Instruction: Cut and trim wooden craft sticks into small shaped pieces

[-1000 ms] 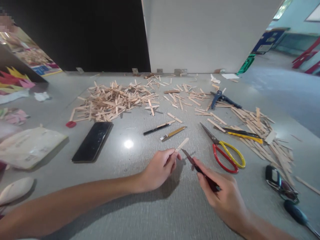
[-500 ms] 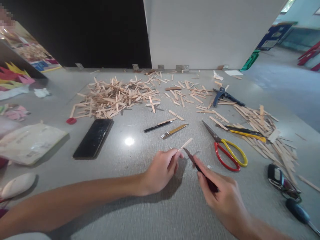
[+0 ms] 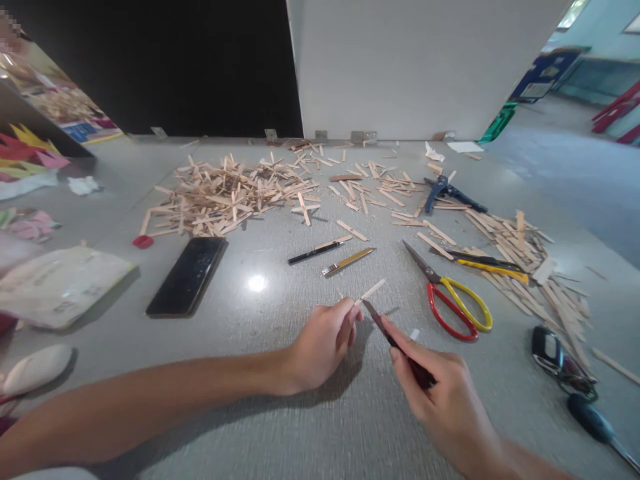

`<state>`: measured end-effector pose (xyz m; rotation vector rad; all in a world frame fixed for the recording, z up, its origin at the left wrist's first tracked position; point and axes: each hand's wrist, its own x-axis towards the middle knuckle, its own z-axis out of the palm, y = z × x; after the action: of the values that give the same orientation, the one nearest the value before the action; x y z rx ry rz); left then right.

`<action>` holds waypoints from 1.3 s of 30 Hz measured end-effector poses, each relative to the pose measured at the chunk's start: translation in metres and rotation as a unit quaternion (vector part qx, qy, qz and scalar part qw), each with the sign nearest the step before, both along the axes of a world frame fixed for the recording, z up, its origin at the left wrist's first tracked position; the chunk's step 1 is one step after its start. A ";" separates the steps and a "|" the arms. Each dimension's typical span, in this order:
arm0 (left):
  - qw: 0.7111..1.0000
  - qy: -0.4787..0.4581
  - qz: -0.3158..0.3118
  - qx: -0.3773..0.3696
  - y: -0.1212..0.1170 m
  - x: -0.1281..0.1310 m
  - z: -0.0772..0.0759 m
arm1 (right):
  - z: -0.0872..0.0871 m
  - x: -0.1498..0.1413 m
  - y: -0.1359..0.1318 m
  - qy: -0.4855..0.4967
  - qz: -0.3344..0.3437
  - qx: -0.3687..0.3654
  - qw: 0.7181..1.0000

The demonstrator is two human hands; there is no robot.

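My left hand (image 3: 327, 340) pinches a small wooden craft stick (image 3: 374, 289), whose pale pointed end sticks out to the upper right. In my right hand (image 3: 440, 393) is a knife (image 3: 383, 325) with a dark handle, its blade tip touching the stick close to my left fingertips. A small whitish sliver (image 3: 415, 335) shows just beyond my right fingers. Ahead of the hands lie a black craft knife (image 3: 315, 253) and a gold-coloured cutter (image 3: 349, 262). Scissors with one red and one yellow handle (image 3: 453, 307) rest open to the right.
A heap of craft sticks (image 3: 235, 190) spreads at the back left, another pile (image 3: 560, 300) at the right. Dark blue pliers (image 3: 445, 193), a yellow-black cutter (image 3: 493, 267) and keys (image 3: 550, 350) lie right. A phone (image 3: 187, 277), plastic packet (image 3: 67, 283) and mouse (image 3: 37, 370) lie left.
The knife tip has slid down and left along the stick, closer to my left fingers. My right hand has shifted slightly left. My left hand stays nearly still.
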<state>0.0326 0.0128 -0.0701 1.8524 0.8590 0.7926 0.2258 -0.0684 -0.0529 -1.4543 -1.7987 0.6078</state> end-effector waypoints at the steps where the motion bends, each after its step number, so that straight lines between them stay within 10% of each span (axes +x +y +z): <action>1: 1.000 0.001 0.000 0.003 0.000 0.000 -0.001 | 0.000 -0.001 0.000 0.010 0.000 -0.006 1.000; 20: 0.999 0.017 0.014 -0.026 0.003 0.001 -0.001 | -0.002 -0.004 0.001 0.135 -0.033 -0.127 0.982; 32: 0.998 0.041 0.005 -0.048 0.007 0.004 0.005 | -0.003 0.007 0.005 -0.088 0.062 0.077 0.991; 39: 0.997 0.053 0.013 -0.052 0.008 0.004 0.002 | 0.003 0.018 0.010 -0.397 0.122 0.271 0.868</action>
<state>0.0368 0.0209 -0.0684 1.8075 0.9738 0.6585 0.2439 -0.0586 -0.0500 -1.1424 -2.5256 -0.4674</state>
